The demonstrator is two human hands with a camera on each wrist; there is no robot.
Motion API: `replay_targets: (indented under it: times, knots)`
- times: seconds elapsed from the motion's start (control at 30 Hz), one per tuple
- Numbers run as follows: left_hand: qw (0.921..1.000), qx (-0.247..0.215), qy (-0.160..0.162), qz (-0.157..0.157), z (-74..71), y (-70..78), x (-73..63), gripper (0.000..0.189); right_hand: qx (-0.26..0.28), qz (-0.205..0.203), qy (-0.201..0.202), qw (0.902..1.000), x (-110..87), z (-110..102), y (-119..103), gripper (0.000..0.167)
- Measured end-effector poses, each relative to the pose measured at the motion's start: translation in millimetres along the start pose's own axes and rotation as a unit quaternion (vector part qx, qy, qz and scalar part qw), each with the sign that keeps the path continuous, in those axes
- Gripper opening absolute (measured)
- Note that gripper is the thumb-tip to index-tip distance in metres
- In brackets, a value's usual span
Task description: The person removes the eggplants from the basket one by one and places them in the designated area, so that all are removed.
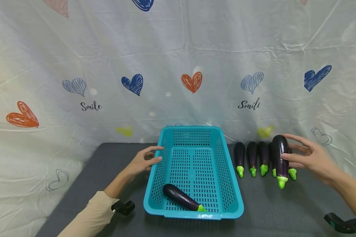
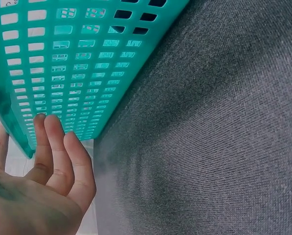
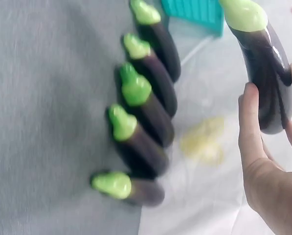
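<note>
My right hand (image 1: 312, 158) grips an eggplant (image 1: 280, 154) between thumb and fingers; in the right wrist view this eggplant (image 3: 268, 73) is held up off the table, its green stem end pointing away from the palm. Below and beside it lies a row of several eggplants (image 3: 148, 98), dark purple with green caps. My left hand (image 1: 143, 161) is at the left rim of a turquoise perforated basket (image 1: 149, 187), thumb and index finger over the rim. Other left fingers (image 2: 60, 156) rest along the outer wall. One eggplant (image 1: 181, 197) lies slanted inside the basket, near its front.
A dark grey cloth-covered table (image 1: 118, 184) carries everything. Behind it hangs a pale curtain (image 1: 166, 59) printed with hearts and "Smile" lettering. The eggplant row lies right of the basket, by the table's back edge.
</note>
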State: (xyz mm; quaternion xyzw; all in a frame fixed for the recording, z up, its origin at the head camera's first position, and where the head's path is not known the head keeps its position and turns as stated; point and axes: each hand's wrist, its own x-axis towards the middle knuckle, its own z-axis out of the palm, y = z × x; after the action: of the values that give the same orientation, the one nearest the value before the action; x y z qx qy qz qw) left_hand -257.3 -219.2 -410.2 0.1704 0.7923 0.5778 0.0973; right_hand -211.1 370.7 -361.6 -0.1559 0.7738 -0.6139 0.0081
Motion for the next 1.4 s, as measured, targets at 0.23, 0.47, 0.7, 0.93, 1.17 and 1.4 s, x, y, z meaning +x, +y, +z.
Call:
replay_targets:
  times: [0.23, 0.47, 0.7, 0.93, 1.17, 1.4]
  knots:
    - [1.0000, 0.003, 0.003, 0.000, -0.6, 1.7, -0.5, 0.050, -0.132, 0.019, 0.036, 0.9904, -2.9, -25, 15, 0.070]
    - [1.0000, 0.008, -0.001, 0.001, -0.2, 0.7, 0.4, 0.050, -0.180, 0.042, 0.043, 0.9819, -9.2, -52, 34, 0.071]
    - [0.9999, 0.010, 0.003, -0.002, -0.9, -0.1, -0.3, 0.050, -0.190, 0.068, 0.051, 0.9781, -5.7, -68, 45, 0.076]
    - [0.9999, 0.013, 0.006, -0.006, -0.6, 0.5, 0.9, 0.050, -0.195, 0.075, 0.060, 0.9762, 1.1, -81, 55, 0.079]
    - [0.9998, 0.011, 0.007, -0.012, 0.2, 2.2, 0.9, 0.051, -0.211, 0.090, 0.059, 0.9715, 6.4, -88, 65, 0.081]
    - [0.9999, 0.010, 0.006, -0.012, -0.1, 0.7, 1.4, 0.050, -0.207, 0.107, 0.056, 0.9708, 8.1, -93, 75, 0.082]
